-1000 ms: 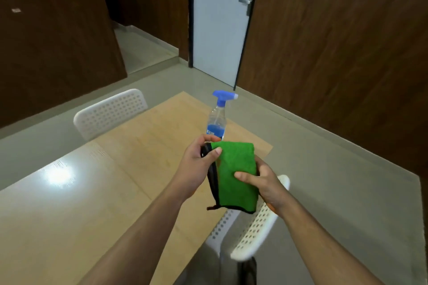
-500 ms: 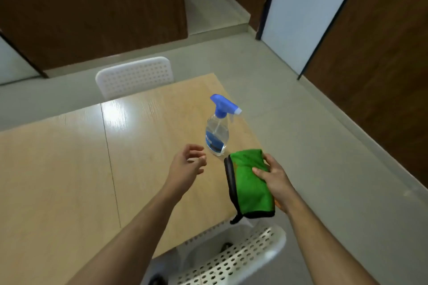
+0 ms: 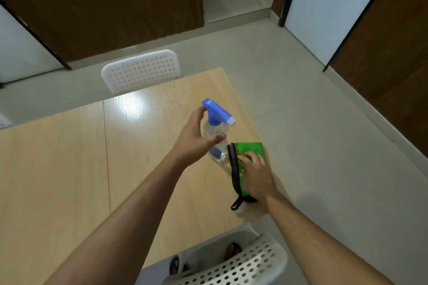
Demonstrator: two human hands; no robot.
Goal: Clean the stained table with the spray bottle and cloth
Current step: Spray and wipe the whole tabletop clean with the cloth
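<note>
Since half a second ago: left hand [image 3: 193, 139] moved from mid-air up to the spray bottle [image 3: 215, 133], grip spread around its neck, thumb in front of the clear body and fingertips by the blue trigger head, not clearly closed on it; right hand [image 3: 257, 174] lowered with the green cloth [image 3: 249, 150] onto the desk [image 3: 69, 169]. Now lying flat on the cloth, fingers straight, pressing it down near the desk's right edge, just beside the upright bottle. White perforated chair [image 3: 141, 70] tucked at the far side, another chair [image 3: 243, 264] at the near edge.
</note>
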